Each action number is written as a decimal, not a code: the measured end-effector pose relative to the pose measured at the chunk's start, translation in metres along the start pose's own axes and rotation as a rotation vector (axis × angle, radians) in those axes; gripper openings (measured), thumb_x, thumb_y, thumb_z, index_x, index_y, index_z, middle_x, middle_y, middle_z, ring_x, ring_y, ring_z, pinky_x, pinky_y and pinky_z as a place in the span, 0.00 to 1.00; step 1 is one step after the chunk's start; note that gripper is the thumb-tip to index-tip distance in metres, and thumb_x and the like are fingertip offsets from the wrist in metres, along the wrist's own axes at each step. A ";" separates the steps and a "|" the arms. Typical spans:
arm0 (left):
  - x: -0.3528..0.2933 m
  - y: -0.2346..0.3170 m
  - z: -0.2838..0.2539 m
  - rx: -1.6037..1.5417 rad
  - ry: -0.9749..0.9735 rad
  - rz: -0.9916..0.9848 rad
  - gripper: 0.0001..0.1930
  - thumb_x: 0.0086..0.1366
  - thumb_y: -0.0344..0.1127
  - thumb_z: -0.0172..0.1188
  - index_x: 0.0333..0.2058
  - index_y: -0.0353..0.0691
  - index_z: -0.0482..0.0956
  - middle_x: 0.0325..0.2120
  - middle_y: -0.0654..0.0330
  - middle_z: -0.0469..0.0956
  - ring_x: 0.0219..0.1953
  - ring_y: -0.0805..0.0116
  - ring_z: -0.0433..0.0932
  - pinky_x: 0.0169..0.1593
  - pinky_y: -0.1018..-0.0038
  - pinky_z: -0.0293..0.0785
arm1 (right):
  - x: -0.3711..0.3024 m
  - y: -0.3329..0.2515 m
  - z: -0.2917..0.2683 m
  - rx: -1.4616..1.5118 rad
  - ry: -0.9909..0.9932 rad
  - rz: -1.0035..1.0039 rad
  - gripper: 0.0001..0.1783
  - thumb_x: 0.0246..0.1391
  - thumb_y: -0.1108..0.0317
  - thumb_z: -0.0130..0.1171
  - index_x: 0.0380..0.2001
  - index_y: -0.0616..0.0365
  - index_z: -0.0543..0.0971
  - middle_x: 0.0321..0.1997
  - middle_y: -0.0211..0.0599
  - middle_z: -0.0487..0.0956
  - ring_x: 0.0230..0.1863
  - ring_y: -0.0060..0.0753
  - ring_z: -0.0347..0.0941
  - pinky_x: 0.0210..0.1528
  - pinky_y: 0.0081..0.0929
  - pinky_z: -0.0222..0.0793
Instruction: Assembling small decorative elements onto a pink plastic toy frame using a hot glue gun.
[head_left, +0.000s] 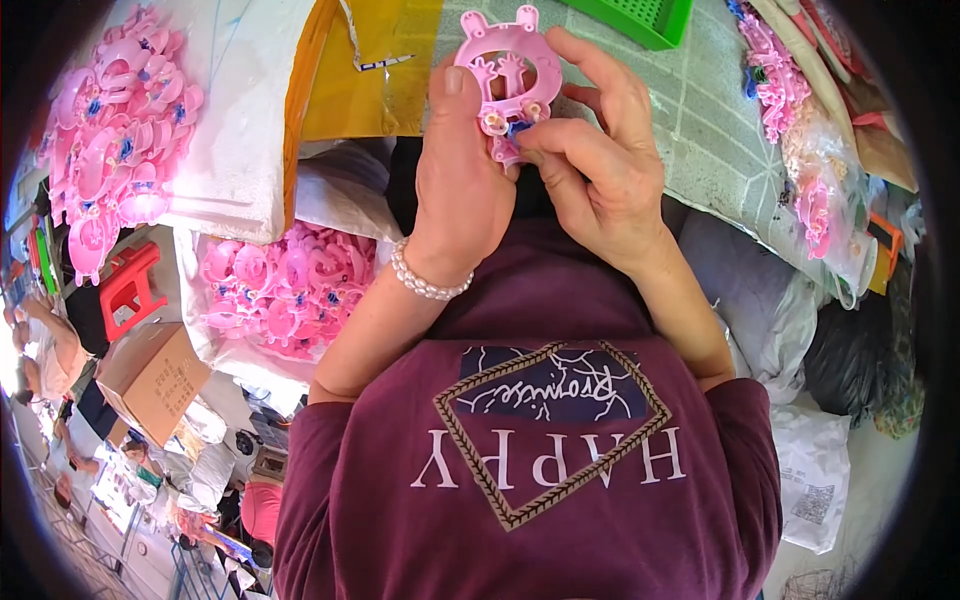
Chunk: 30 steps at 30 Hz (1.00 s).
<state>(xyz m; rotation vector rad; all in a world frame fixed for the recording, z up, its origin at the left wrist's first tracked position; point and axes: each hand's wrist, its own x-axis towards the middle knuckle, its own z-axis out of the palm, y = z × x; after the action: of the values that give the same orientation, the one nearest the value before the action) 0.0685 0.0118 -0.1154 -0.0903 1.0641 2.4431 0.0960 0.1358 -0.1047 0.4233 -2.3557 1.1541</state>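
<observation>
I hold a pink plastic toy piece point(505, 60) with two small ears on top and a round opening in its middle, up in front of me. My left hand point(455, 175) grips its left side, thumb pressed on the rim. My right hand point(600, 150) holds its right side, with fingertips pinching at a small blue part point(517, 127) near the piece's lower edge. A pearl bracelet point(425, 280) circles my left wrist.
A pile of similar pink toy pieces point(115, 120) lies on a white sheet at the left, another heap point(290, 290) in a white bag below it. More pink parts point(775, 70) lie at the right, by a green basket point(640, 15). A red stool point(130, 285) and a cardboard box point(155, 375) stand at the lower left.
</observation>
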 end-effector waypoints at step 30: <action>-0.002 -0.002 -0.001 -0.062 0.011 -0.004 0.25 0.69 0.51 0.31 0.49 0.34 0.64 0.38 0.53 0.74 0.34 0.61 0.75 0.40 0.66 0.73 | -0.007 0.013 0.002 0.758 0.015 0.521 0.32 0.33 0.78 0.70 0.46 0.61 0.70 0.45 0.32 0.73 0.43 0.19 0.70 0.42 0.19 0.68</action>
<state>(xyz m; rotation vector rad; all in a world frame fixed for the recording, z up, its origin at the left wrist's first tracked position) 0.0709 0.0116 -0.1169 -0.1258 0.9916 2.4749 0.0952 0.1425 -0.1185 0.0212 -1.9820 2.2843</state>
